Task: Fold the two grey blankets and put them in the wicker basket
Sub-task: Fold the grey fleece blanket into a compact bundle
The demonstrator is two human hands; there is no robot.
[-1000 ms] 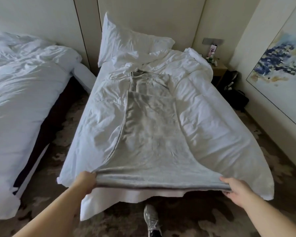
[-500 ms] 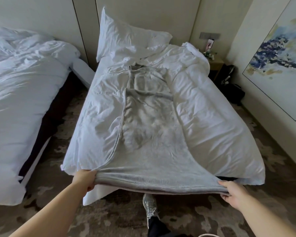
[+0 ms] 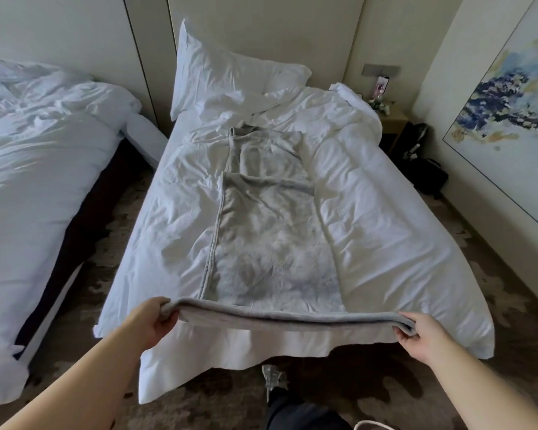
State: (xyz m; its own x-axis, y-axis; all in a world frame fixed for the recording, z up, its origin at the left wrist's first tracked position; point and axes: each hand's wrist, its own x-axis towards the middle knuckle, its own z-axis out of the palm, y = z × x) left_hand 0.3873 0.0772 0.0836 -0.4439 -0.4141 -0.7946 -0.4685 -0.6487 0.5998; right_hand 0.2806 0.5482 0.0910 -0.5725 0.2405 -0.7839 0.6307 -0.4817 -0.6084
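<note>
A grey blanket (image 3: 271, 243) lies lengthwise down the middle of the white bed (image 3: 370, 212), folded into a long strip. Its near end is lifted off the foot of the bed. My left hand (image 3: 151, 321) grips the near left corner and my right hand (image 3: 420, 335) grips the near right corner, so the edge hangs taut between them. A second grey layer (image 3: 267, 150) shows beyond the strip's far edge, near the pillow; I cannot tell whether it is the other blanket. No wicker basket is in view.
A second white bed (image 3: 35, 187) stands at the left across a narrow carpeted gap. A pillow (image 3: 230, 72) leans on the headboard. A nightstand (image 3: 392, 121) and dark bags (image 3: 426, 172) sit at the right wall, under a painting (image 3: 510, 113). My shoe (image 3: 274, 377) is below the bed's foot.
Both hands have raised the blanket's near edge and carried it forward over the foot of the bed. The view has tilted a little.
</note>
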